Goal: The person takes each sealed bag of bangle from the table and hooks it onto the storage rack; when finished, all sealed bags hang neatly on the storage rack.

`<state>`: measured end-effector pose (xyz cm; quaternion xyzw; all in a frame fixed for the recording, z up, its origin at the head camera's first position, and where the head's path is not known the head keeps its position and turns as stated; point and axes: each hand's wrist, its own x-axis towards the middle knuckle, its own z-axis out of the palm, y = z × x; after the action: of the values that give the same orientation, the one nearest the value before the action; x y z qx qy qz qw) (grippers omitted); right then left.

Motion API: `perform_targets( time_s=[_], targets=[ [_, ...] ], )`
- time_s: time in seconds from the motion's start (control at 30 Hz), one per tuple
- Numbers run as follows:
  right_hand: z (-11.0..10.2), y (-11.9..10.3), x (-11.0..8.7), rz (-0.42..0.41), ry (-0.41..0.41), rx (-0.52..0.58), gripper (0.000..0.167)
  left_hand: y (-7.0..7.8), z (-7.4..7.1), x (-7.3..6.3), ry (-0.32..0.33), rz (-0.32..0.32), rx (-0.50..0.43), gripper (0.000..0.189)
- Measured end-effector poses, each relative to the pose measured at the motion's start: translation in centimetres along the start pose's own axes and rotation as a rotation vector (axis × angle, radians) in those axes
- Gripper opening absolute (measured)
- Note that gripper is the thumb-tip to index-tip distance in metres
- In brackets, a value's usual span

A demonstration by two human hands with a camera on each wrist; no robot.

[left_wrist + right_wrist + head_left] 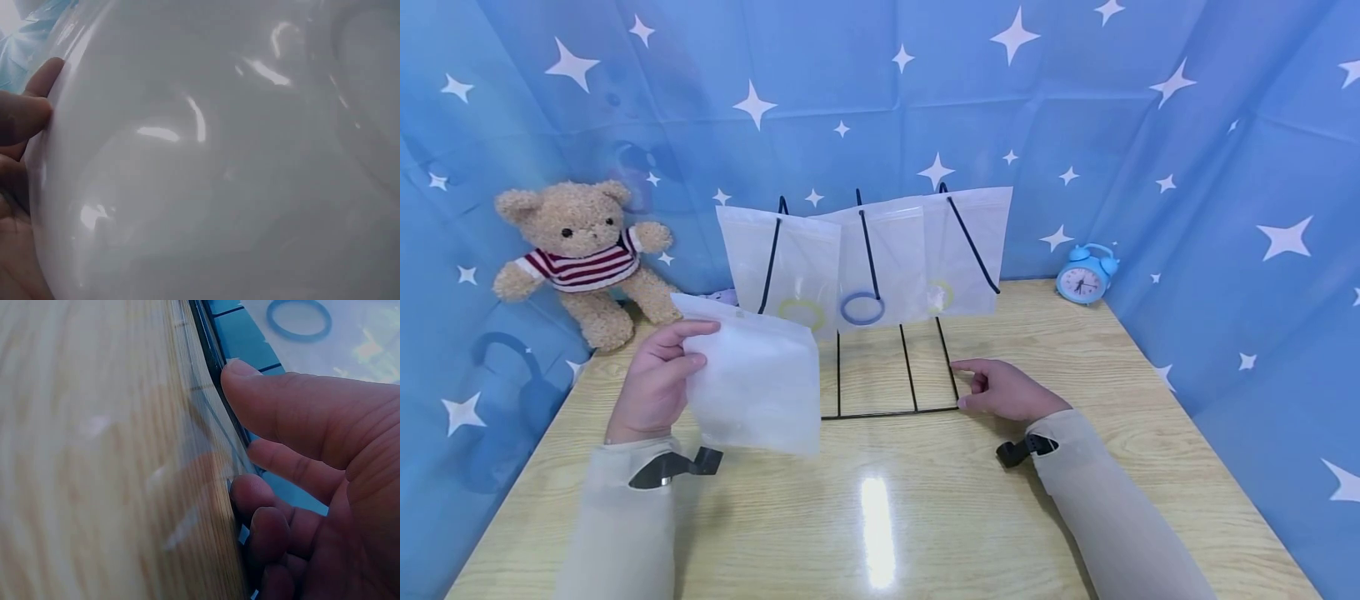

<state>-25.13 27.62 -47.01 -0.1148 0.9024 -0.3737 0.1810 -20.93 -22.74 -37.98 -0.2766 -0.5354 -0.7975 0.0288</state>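
Observation:
At the left, my left hand (658,379) pinches the side edge of a white zip bag (756,383) between thumb and fingers. The bag fills most of the left wrist view, glossy, with a faint round outline at its right. My right hand (1011,390) holds the front right corner of a black wire rack (887,414), thumb on the wire and the other fingers partly curled. On the rack's arms hang three more zip bags: the left bag (752,250) shows a yellow ring, the middle bag (891,250) a blue ring, the right bag (973,233) a yellowish ring.
A teddy bear (580,233) in a striped shirt sits at the back left of the wooden table (970,517). At the back right stands a blue alarm clock (1084,275). A blue star-patterned curtain (850,75) runs behind and along both sides.

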Motion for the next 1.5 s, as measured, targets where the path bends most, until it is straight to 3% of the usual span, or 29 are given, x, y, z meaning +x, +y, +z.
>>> perform_targets(
  time_s=[0.3,0.53,0.87,1.07,1.5],
  targets=[
    [0.0,0.0,0.1,0.003,0.001,-0.007,0.069,0.2,1.3,0.1,-0.071,-0.013,0.007,0.053],
    [0.0,0.1,0.1,0.005,0.005,-0.012,0.069,0.5,1.6,0.0,-0.041,-0.049,0.048,0.051],
    [0.0,0.0,0.0,-0.001,0.001,-0.015,0.069,0.4,2.3,0.1,-0.072,-0.008,0.018,0.051],
    [0.0,0.0,0.0,-0.006,0.005,-0.013,0.069,0.5,2.5,0.0,-0.022,-0.034,0.058,0.048],
    [0.0,0.1,0.2,-0.015,0.001,-0.009,0.069,0.3,2.6,0.1,-0.022,-0.024,0.070,0.051]
  ],
)
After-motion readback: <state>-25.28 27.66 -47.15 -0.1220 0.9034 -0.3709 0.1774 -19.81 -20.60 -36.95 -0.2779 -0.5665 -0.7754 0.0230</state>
